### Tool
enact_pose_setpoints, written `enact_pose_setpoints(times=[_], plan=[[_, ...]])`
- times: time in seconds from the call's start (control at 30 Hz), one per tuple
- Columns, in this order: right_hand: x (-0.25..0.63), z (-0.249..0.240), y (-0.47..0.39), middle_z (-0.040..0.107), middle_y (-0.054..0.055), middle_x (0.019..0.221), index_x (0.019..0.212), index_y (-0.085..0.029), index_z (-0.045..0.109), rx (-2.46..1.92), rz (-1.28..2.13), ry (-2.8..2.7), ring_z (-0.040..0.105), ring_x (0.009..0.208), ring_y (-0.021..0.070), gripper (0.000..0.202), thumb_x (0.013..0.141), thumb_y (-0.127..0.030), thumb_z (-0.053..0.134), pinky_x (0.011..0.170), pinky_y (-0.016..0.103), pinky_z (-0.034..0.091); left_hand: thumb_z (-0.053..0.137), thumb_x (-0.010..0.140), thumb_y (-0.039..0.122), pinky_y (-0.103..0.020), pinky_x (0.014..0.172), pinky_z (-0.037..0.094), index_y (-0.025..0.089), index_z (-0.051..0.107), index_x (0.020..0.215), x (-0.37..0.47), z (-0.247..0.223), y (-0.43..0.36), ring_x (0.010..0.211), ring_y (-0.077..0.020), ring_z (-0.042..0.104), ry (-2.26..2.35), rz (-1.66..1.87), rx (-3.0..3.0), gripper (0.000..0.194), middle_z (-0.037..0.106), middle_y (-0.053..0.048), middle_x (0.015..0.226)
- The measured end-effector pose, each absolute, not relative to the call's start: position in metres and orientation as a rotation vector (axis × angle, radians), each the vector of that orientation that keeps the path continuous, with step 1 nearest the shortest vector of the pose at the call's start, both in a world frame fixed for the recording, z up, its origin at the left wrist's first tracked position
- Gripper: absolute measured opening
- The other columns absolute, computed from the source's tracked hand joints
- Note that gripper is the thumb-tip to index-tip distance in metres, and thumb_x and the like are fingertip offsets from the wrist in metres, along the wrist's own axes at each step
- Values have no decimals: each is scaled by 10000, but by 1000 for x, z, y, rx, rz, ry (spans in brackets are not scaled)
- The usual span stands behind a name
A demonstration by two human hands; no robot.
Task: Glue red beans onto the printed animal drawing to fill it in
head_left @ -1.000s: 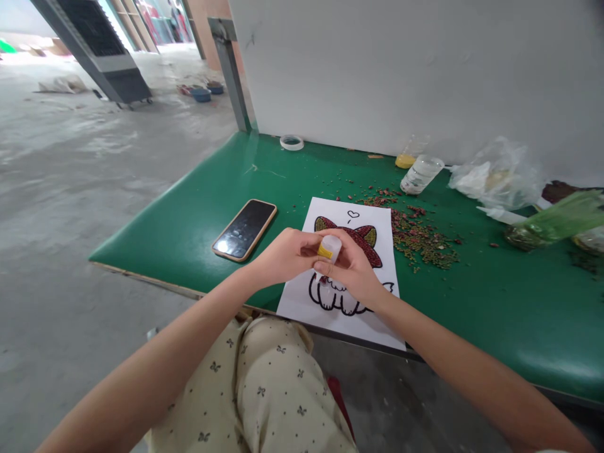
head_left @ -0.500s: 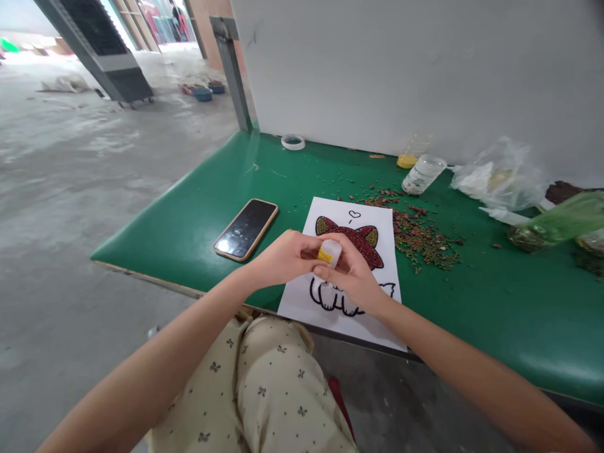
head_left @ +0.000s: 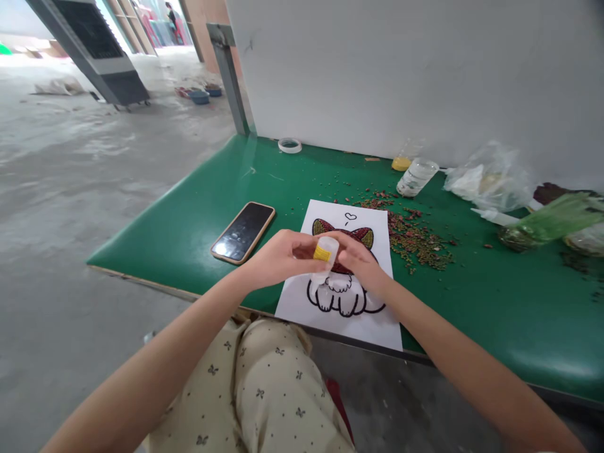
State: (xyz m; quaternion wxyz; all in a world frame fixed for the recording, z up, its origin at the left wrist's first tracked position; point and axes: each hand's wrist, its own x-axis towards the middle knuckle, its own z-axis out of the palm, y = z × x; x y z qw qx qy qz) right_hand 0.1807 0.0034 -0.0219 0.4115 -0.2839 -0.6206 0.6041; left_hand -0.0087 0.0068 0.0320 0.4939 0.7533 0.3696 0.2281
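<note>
A small translucent white glue bottle with a yellow label is upright between my hands. My left hand is closed round it, thumb across the front. The fingers of my right hand curve behind the bottle's far side, while its thumb stands off it; their exact contact is hidden. Beneath both hands lies a white sheet with a black-outlined cartoon animal. The animal's head and ears are filled with dark red and olive-green grains; my hands cover part of it.
Loose red and green grains are spread right of the sheet on the green table. A phone lies to the left. Along the back are a white ring, a clear jar, a plastic bag and a green bag.
My right thumb has come away from the front of the bottle and shifted right. More of the bottle and of the drawing's chest shows. The view has shifted slightly.
</note>
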Motion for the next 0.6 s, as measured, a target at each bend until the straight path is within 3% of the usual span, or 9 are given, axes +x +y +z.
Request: enact_pose_setpoints(times=[0.17, 0.3, 0.43, 0.6], plan=[[207, -26, 30, 584, -4, 618, 887, -185, 618, -884, 1261, -1416, 526, 522, 100, 466, 863, -596, 399, 525, 239, 433, 595, 783, 338, -315, 788, 437, 156, 644, 943, -14, 30, 15, 818, -178, 557, 1171, 792, 2275, 247, 634, -42, 845], [238, -25, 55, 426, -47, 469, 716, -170, 600, -1039, 884, -1200, 375, 413, 72, 434, 859, -548, 441, 411, 208, 294, 523, 800, 276, -344, 831, 427, 185, 655, 991, -19, 17, 23, 867, -212, 559, 1554, 513, 2524, 249, 587, -55, 853], [282, -27, 75, 365, -63, 480, 726, -188, 539, -1330, 473, -1114, 333, 404, 84, 367, 856, -502, 402, 409, 222, 279, 468, 800, 265, -372, 819, 435, 156, 665, 987, -18, 10, 23, 962, -277, 550, 1776, 219, 2597, 293, 589, -104, 901], [338, -32, 78, 496, -16, 625, 875, -178, 536, -1585, 97, -1089, 470, 566, 140, 249, 766, -397, 497, 571, 280, 384, 425, 807, 260, -388, 788, 443, 131, 652, 950, -16, 10, 21, 986, -302, 539, 1866, 58, 2602, 298, 606, -135, 927]])
